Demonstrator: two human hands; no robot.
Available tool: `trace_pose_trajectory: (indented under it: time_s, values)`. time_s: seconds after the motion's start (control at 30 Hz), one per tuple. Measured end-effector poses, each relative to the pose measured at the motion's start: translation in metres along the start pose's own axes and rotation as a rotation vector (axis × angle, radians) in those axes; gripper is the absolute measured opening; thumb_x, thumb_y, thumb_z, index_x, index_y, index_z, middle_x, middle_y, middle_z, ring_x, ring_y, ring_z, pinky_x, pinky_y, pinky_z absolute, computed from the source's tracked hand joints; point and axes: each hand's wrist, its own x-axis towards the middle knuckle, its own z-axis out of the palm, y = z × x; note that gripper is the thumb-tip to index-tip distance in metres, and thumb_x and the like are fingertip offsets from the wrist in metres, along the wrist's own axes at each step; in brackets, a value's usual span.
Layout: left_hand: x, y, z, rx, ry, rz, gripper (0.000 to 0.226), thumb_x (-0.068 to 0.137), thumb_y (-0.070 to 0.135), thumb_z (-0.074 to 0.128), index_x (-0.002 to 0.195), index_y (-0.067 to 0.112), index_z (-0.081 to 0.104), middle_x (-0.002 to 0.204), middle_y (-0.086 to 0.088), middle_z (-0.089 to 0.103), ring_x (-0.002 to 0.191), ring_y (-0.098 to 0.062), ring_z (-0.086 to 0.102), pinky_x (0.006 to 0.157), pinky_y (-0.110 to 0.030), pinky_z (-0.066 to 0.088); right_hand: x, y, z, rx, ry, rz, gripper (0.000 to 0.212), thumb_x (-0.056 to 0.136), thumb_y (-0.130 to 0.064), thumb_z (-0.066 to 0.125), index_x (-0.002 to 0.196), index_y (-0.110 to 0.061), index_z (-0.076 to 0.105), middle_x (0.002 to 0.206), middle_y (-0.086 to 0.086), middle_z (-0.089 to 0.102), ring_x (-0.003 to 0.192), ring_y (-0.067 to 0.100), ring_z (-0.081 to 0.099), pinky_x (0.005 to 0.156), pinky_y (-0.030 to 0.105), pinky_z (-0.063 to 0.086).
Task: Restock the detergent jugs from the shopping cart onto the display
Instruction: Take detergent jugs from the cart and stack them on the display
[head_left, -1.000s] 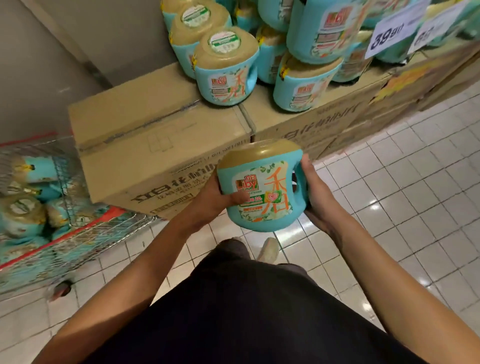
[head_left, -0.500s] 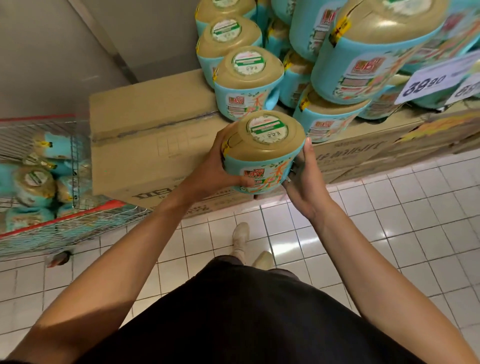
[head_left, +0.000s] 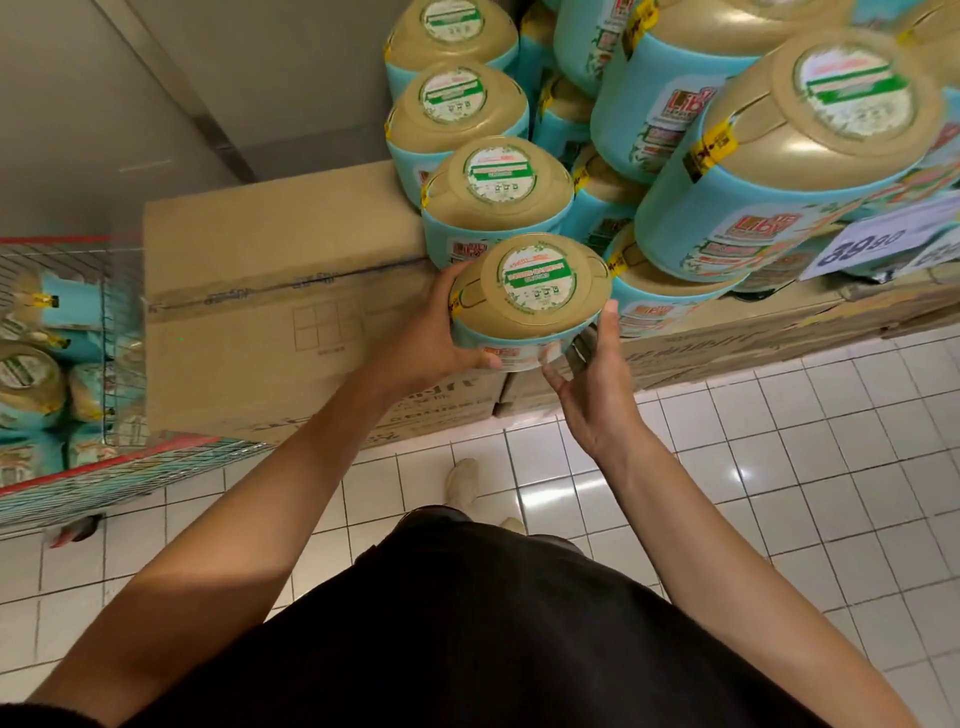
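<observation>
The jug (head_left: 530, 296) looks all but set at the near end of the row (head_left: 498, 197) on the boxes (head_left: 270, 291), left hand (head_left: 436, 338) gripping its side, right hand (head_left: 592, 379) loose-fingered beside it, while more jugs (head_left: 31, 384) wait in the cart (head_left: 78, 467), far left.

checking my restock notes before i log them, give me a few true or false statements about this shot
1. The left hand grips the held jug. True.
2. The shopping cart holds no jugs. False: several cart jugs lie in it.
3. The right hand has its fingers curled through the handle. False: they are straight, beside the jug's right side.
4. The price sign is on the display, to the right of the held jug. True.
5. The held jug is upside down. False: its tan top faces up.
</observation>
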Motion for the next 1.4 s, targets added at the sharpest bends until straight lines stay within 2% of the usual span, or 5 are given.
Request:
trace_pose_trajectory:
  time_s: [0.43, 0.7, 0.83, 1.0, 1.4]
  values:
    - [0.006, -0.018, 0.0, -0.069, -0.02, -0.029, 0.13, 0.058, 0.045, 0.103, 0.162, 0.04, 0.024, 0.159, 0.012, 0.047, 0.143, -0.008, 0.05, 0.115, -0.046, 0.05, 0.003, 0.012, 0.004, -0.017, 0.077, 0.071, 0.041, 0.107, -0.054, 0.051, 0.13, -0.025, 0.067, 0.114, -0.007, 0.08, 0.124, 0.017, 0.068, 0.098, 0.036, 0.061]
    - [0.042, 0.003, -0.061, -0.353, 0.488, -0.156, 0.067, 0.093, 0.073, 0.04, 0.141, 0.028, 0.051, 0.142, 0.008, 0.056, 0.128, -0.008, 0.058, 0.114, -0.049, 0.049, -0.006, 0.009, 0.003, -0.003, 0.052, 0.053, 0.04, 0.105, -0.054, 0.054, 0.13, -0.028, 0.071, 0.125, -0.004, 0.075, 0.133, 0.02, 0.063, 0.104, 0.041, 0.059]
    - [0.091, 0.016, -0.088, -0.38, 0.468, -0.204, 0.075, 0.102, 0.068, 0.036, 0.164, 0.029, 0.025, 0.167, 0.002, 0.035, 0.15, -0.02, 0.039, 0.122, -0.054, 0.036, -0.015, 0.013, 0.004, 0.015, 0.054, 0.048, 0.033, 0.103, -0.053, 0.058, 0.117, -0.03, 0.076, 0.121, -0.005, 0.076, 0.134, 0.024, 0.061, 0.102, 0.041, 0.06]
    - [0.124, 0.025, -0.087, -0.485, 0.396, -0.153, 0.049, 0.11, 0.051, 0.041, 0.154, 0.029, 0.043, 0.13, 0.017, 0.065, 0.118, -0.009, 0.07, 0.096, -0.036, 0.06, -0.024, 0.016, 0.001, 0.038, 0.078, 0.078, 0.039, 0.103, -0.051, 0.058, 0.128, -0.022, 0.064, 0.139, 0.002, 0.061, 0.138, 0.026, 0.056, 0.105, 0.045, 0.058]
    - [0.126, 0.012, -0.079, -0.268, 0.358, -0.057, 0.076, 0.103, 0.054, 0.036, 0.169, 0.021, 0.017, 0.169, -0.012, 0.031, 0.157, -0.031, 0.03, 0.128, -0.054, 0.028, -0.032, 0.027, 0.007, 0.085, 0.096, 0.059, 0.037, 0.106, -0.042, 0.058, 0.127, -0.015, 0.069, 0.109, -0.004, 0.079, 0.122, 0.02, 0.067, 0.103, 0.041, 0.059]
